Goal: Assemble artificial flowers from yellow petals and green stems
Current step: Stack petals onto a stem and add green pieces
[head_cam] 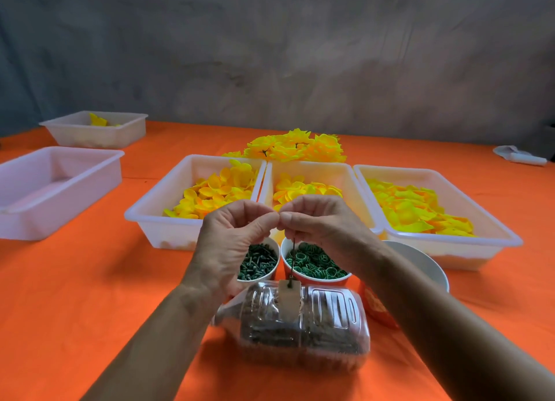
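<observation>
Fingers of the left hand (237, 238) and right hand (318, 223) pinch the stem (292, 259) top, keeping it straight. Petal trays (168, 202) wait at 12 o'clock, close to grab.

free: orange table (90, 280) left | blocked: trays (156, 220), cups (315, 276) ahead

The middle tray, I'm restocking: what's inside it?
The middle tray holds loose yellow petals heaped across its far part. The right hand and left hand cover its near end, so anything there is hidden.
</observation>
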A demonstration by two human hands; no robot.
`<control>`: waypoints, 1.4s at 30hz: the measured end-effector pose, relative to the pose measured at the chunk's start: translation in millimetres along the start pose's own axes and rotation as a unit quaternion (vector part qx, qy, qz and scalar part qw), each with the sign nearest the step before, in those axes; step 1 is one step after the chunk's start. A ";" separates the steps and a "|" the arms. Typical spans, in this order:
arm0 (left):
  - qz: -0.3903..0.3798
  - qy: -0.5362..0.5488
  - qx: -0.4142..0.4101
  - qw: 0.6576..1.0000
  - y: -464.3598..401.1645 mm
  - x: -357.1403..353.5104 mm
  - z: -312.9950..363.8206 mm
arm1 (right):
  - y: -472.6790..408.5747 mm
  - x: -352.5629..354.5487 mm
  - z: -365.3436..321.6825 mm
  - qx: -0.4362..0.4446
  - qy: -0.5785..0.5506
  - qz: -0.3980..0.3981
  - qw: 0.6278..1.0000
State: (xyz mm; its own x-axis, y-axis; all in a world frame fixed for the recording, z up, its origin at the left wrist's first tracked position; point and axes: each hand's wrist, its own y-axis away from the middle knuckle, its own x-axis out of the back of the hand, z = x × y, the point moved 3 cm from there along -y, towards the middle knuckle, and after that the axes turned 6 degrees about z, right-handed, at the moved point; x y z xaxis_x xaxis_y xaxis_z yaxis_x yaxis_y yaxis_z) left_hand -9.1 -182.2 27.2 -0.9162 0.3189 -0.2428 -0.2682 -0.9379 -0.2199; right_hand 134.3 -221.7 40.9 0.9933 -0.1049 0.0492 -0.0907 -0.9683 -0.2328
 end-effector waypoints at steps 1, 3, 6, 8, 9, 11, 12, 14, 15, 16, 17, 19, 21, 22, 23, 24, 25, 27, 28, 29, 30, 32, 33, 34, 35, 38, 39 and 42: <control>-0.003 0.010 0.004 1.000 -0.7 -0.4 2.4 | 1.5 -1.9 0.0 -0.020 -0.047 0.007 0.999; -0.006 0.026 0.005 1.000 -2.2 -1.7 6.0 | 2.9 -6.7 0.5 -0.065 -0.140 0.016 0.988; -0.005 0.032 -0.014 0.999 -3.9 -5.6 7.8 | 3.1 -10.3 -0.5 -0.123 -0.212 0.045 0.968; -0.008 0.043 -0.024 0.999 -3.5 -8.8 7.9 | 3.5 -10.9 -1.8 -0.147 -0.233 0.063 0.959; -0.010 0.048 -0.028 0.998 -3.3 -10.4 7.5 | 3.8 -10.9 -2.5 -0.156 -0.244 0.069 0.955; -0.013 0.049 -0.040 0.998 -2.6 -13.4 6.3 | 4.9 -10.7 -3.1 -0.168 -0.261 0.078 0.947; -0.014 0.048 -0.046 0.998 -2.1 -15.0 5.9 | 5.7 -10.7 -3.0 -0.172 -0.269 0.083 0.944; -0.012 0.047 -0.050 0.998 -0.7 -17.2 5.2 | 7.2 -9.0 -2.8 -0.172 -0.281 0.097 0.939; -0.008 0.042 -0.050 0.998 0.5 -17.5 5.1 | 8.0 -7.7 -2.8 -0.167 -0.284 0.105 0.938; 0.000 0.034 -0.050 0.998 2.1 -17.2 4.8 | 8.7 -6.0 -2.9 -0.160 -0.286 0.113 0.938; 0.009 0.025 -0.052 0.998 4.0 -16.1 4.8 | 9.8 -3.9 -3.5 -0.152 -0.288 0.119 0.938; 0.021 0.017 -0.059 0.998 9.1 -11.5 5.4 | 11.9 0.4 -4.7 -0.135 -0.291 0.128 0.939; 0.019 0.013 -0.075 0.997 16.3 -6.6 7.7 | 15.0 4.8 -5.9 -0.120 -0.287 0.139 0.940; 0.013 0.009 -0.086 0.996 20.5 -5.0 9.6 | 16.8 7.1 -6.2 -0.114 -0.286 0.147 0.940; 0.003 0.007 -0.097 0.995 24.9 -4.2 11.7 | 18.8 8.6 -6.9 -0.110 -0.287 0.153 0.939; -0.007 0.007 -0.105 0.994 29.2 -4.3 13.4 | 20.9 9.7 -7.2 -0.105 -0.288 0.156 0.939; -0.016 0.005 -0.110 0.994 32.6 -4.9 14.2 | 23.1 9.6 -8.0 -0.101 -0.289 0.153 0.940; -0.024 -0.018 -0.118 0.993 37.5 -6.7 12.1 | 28.2 7.4 -8.8 -0.103 -0.284 0.144 0.942; -0.022 -0.037 -0.126 0.991 39.5 -7.6 10.5 | 30.9 6.0 -8.7 -0.106 -0.281 0.137 0.944; -0.018 -0.053 -0.134 0.989 41.3 -8.6 8.5 | 33.9 4.3 -9.0 -0.111 -0.279 0.132 0.945; -0.013 -0.061 -0.137 0.989 42.7 -9.6 6.4 | 36.7 2.8 -9.2 -0.117 -0.276 0.130 0.945; -0.006 -0.056 -0.133 0.989 45.0 -12.0 3.4 | 42.0 0.3 -9.4 -0.130 -0.270 0.136 0.944; -0.003 -0.049 -0.132 0.990 45.9 -13.0 2.4 | 44.5 -0.9 -9.4 -0.136 -0.272 0.142 0.942; 0.002 -0.043 -0.131 0.990 46.5 -13.7 1.9 | 46.6 -2.3 -9.0 -0.141 -0.281 0.147 0.938; 0.007 -0.040 -0.131 0.991 46.7 -14.0 1.4 | 48.7 -3.8 -8.7 -0.146 -0.297 0.150 0.932; 0.015 -0.031 -0.118 0.992 46.5 -14.2 -0.4 | 53.3 -7.5 -7.2 -0.154 -0.332 0.150 0.919; 0.014 -0.024 -0.112 0.993 46.5 -14.8 -0.5 | 54.4 -8.3 -6.9 -0.155 -0.338 0.150 0.916; 0.012 -0.007 -0.101 0.995 46.8 -16.5 0.0 | 56.1 -9.7 -5.7 -0.157 -0.336 0.155 0.916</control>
State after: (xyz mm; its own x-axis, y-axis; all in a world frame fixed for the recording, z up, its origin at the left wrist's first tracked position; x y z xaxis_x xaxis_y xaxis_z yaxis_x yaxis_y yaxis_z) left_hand -6.5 -231.4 21.0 -0.9259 0.2934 -0.2381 -0.1821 -0.8985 -0.3993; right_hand 119.1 -276.3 32.9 0.7273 -0.3247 -0.6047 -0.2872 -0.9441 0.1615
